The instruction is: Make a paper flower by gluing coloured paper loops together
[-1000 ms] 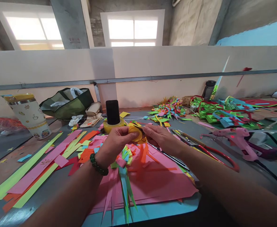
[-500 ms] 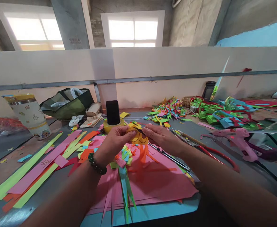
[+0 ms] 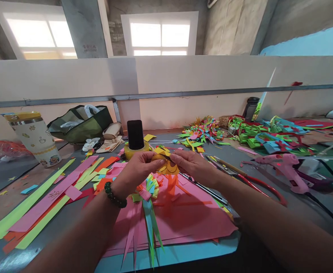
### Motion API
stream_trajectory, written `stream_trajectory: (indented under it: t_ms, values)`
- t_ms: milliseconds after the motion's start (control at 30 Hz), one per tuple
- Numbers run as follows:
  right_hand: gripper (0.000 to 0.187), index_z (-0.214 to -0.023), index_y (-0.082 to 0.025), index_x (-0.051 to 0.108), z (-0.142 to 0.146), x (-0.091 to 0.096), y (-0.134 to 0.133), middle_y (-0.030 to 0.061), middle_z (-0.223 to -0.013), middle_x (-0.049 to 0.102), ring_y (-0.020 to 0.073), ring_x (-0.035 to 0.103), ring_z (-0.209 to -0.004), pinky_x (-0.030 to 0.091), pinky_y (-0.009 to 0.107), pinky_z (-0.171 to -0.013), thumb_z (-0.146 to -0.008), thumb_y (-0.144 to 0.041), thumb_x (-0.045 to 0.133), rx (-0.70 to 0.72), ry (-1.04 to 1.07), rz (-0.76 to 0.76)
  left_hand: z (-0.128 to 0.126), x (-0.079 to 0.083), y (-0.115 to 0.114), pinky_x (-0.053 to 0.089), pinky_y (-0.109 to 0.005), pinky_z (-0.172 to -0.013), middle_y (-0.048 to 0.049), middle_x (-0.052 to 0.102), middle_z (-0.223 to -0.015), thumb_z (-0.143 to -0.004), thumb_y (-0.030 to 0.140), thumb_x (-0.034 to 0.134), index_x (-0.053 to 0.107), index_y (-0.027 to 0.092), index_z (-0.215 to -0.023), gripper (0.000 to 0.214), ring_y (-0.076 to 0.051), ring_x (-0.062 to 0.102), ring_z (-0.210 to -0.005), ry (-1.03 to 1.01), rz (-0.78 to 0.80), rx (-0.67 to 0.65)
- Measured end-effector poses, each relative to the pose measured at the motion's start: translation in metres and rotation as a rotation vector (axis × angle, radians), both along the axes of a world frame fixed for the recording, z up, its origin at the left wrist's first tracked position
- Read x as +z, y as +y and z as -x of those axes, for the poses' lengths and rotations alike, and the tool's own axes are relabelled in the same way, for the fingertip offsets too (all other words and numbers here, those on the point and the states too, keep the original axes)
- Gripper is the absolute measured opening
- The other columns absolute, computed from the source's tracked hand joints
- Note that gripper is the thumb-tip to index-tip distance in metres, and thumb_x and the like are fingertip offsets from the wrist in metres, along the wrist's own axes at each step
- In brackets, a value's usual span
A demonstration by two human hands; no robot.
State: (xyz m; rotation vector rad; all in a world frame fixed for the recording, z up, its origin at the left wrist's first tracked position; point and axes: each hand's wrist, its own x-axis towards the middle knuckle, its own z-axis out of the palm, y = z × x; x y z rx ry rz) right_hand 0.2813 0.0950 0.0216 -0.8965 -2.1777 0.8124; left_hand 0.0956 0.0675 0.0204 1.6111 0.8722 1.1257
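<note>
My left hand (image 3: 143, 163) and my right hand (image 3: 188, 163) pinch a yellow paper piece (image 3: 168, 169) between them, over the middle of the table. Dark curved lines show on its face, and a dark narrow edge runs along its top; I cannot tell what that is. Orange paper strips (image 3: 171, 185) show just below it. Under my hands lie pink paper sheets (image 3: 195, 220) on a light blue sheet (image 3: 189, 254). A bundle of folded paper with long pointed blue, green and pink tails (image 3: 149, 214) rests on the pink sheets, near my left wrist.
Paper strips (image 3: 41, 204) spread out on the left. Red-handled scissors (image 3: 257, 185) and a pink glue gun (image 3: 286, 167) lie right. A phone (image 3: 135, 134) stands upright by a yellow tape roll (image 3: 129, 151). Farther back are a tumbler (image 3: 35, 140), a green bag (image 3: 84, 127) and colourful paper piles (image 3: 204, 131).
Both hands keep their pinch on the yellow paper piece, which has tilted slightly so more of its lined face shows. The other things lie as before.
</note>
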Motion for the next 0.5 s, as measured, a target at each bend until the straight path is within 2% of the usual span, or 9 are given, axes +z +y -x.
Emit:
stream_trajectory:
  t_ms: [200, 333, 500]
  values:
    - [0.038, -0.072, -0.018, 0.048, -0.0004, 0.0050, -0.0034, -0.0024, -0.067, 0.039, 0.0099, 0.034, -0.058, 0.027, 0.024, -0.052, -0.093, -0.049, 0.037, -0.032, -0.037, -0.032, -0.0008, 0.0009, -0.0010, 0.031, -0.023, -0.058, 0.0013, 0.056, -0.066, -0.068, 0.041, 0.070, 0.067, 0.014, -0.071, 0.027, -0.010, 0.041, -0.061, -0.020, 0.022, 0.030]
    - [0.041, -0.071, -0.018, 0.049, -0.0008, 0.0063, -0.0036, -0.0018, -0.069, 0.042, 0.0105, 0.037, -0.060, 0.028, 0.025, -0.054, -0.093, -0.049, 0.035, -0.042, -0.129, -0.076, 0.0002, -0.0001, -0.0008, 0.030, -0.022, -0.055, 0.0039, 0.051, -0.059, -0.070, 0.035, 0.070, 0.065, 0.014, -0.063, 0.023, -0.008, 0.039, -0.057, 0.002, 0.039, -0.018]
    - [0.041, -0.072, -0.017, 0.051, -0.0019, 0.0095, -0.0052, -0.0021, -0.066, 0.044, 0.0106, 0.038, -0.060, 0.028, 0.026, -0.056, -0.094, -0.049, 0.035, -0.058, -0.193, -0.117, 0.0045, 0.0005, -0.0003, 0.031, -0.021, -0.055, 0.0028, 0.055, -0.063, -0.070, 0.033, 0.071, 0.067, 0.014, -0.067, 0.020, -0.008, 0.042, -0.058, 0.021, 0.097, -0.040]
